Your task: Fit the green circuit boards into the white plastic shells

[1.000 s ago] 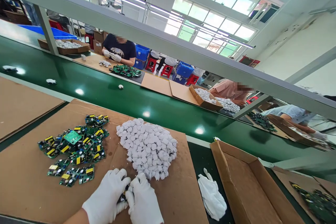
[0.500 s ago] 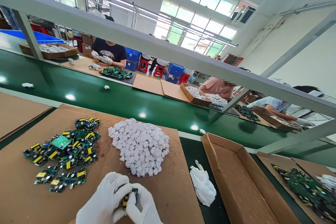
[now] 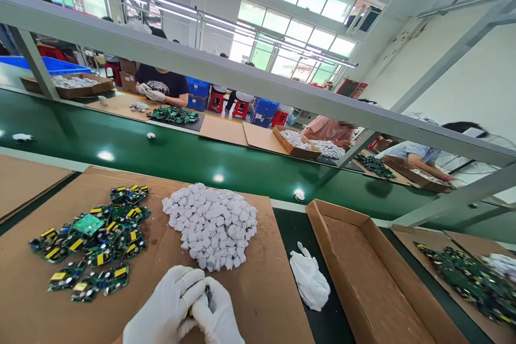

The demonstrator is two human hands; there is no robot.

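My left hand and my right hand, both in white gloves, meet at the bottom middle. Between their fingers they grip a small circuit board, mostly covered by the gloves. Just beyond my hands, a heap of small white pieces lies on the brown cardboard sheet. To the left is a spread of green circuit boards with yellow-wrapped parts, one showing its flat green side up.
A crumpled white cloth and a cardboard tray lie to the right. Behind runs a green conveyor belt carrying a few small white items. A metal frame bar crosses above it. Several people sit across the belt.
My hands have closed further over the circuit board, so less of it shows. Small white items on the belt have shifted left. The view has tilted slightly.
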